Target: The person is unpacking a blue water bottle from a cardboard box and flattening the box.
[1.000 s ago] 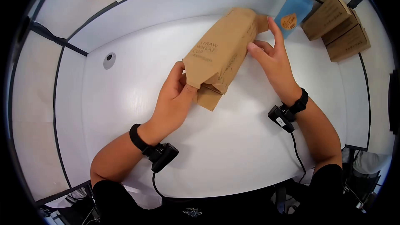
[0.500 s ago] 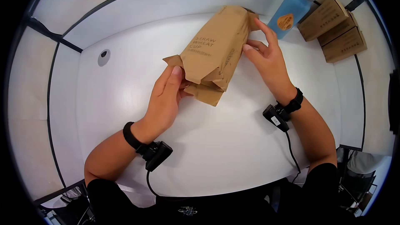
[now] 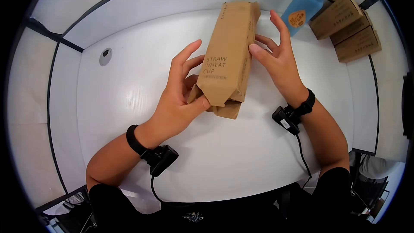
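Note:
A long brown cardboard box (image 3: 228, 47) printed "STRAW WHEAT CUP" lies tilted between my hands, its near-end flaps (image 3: 228, 110) loose and partly unfolded. At the lower left corner, my left hand (image 3: 179, 92) grips the box, thumb on a near flap and index finger raised off to the side. Some of its other fingertips are hidden behind the cardboard. On the opposite long side, my right hand (image 3: 278, 60) steadies the box with its thumb and some bent fingers, while the index finger points up, away from it.
A blue bottle (image 3: 304, 6) with an orange label stands at the back right. Beside it are several small brown boxes (image 3: 358, 45). The white table (image 3: 125, 103) has a round cable hole (image 3: 106, 57) at left and low walls around it. Both wrists carry strapped black devices with cables.
The box has turned more upright in view, and its near end has shifted right and closer to me. My left hand has moved right, its index finger now lifted and thumb on the flap.

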A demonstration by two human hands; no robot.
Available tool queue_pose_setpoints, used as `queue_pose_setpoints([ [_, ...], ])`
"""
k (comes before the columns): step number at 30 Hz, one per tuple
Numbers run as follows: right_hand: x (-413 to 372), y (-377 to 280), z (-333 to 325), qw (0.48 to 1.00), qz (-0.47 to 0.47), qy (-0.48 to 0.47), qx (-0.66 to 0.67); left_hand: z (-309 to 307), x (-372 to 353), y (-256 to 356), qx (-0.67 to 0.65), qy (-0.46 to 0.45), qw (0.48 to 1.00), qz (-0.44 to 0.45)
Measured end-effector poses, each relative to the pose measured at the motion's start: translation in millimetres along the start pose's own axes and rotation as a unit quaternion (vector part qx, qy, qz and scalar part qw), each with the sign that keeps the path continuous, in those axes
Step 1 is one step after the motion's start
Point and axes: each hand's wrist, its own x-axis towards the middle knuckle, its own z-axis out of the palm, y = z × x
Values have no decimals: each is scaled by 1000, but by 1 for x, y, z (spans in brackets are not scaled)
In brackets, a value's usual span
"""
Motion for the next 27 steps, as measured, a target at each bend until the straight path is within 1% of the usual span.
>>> queue_pose_setpoints([
  [1, -1, 0, 0, 1000, 0, 1, 0, -1, 0, -2, 0, -1, 1000, 0],
  [3, -1, -2, 1, 1000, 3, -21, 19, -6, 2, -5, 96, -44, 994, 36],
  [4, 0, -1, 0, 1000, 3, -21, 19, -6, 4, -5, 96, -44, 994, 36],
  [6, 0, 5, -3, 998, 5, -61, -5, -5, 5, -6, 134, -75, 985, 74],
  [7, 2, 5, -5, 998, 5, -61, -5, -5, 5, -6, 134, -75, 985, 74],
  [9, 2, 5, -6, 993, -31, -88, -73, -3, 4, -3, 106, -61, 992, 41],
  [10, 2, 4, -6, 993, -31, -88, -73, -3, 4, -1, 106, -61, 992, 41],
  [12, 0, 1, -5, 979, -69, -122, -151, -1, 2, 4, 63, -41, 997, -4],
  [13, 0, 0, -5, 979, -69, -122, -151, -2, 2, 5, 63, -41, 997, -4],
  [15, -1, -2, -4, 980, -60, -117, -147, -1, 3, 7, 46, -31, 998, -36],
  [19, -2, -1, -5, 976, -72, -120, -169, -2, 4, -2, 45, -33, 998, -29],
  [21, -2, 1, -6, 973, -77, -124, -177, -6, 5, -4, 104, -79, 990, 48],
  [22, -2, 0, -6, 973, -77, -124, -177, -8, 5, -2, 104, -79, 990, 48],
  [24, -3, -4, -6, 968, -86, -131, -194, -10, 6, 3, -27, -126, 991, 42],
  [25, -3, -5, -6, 968, -86, -131, -194, -10, 6, 3, -27, -126, 991, 42],
  [27, -4, -8, -6, 964, -86, -148, -205, -10, 5, 3, -19, -95, 995, -17],
])
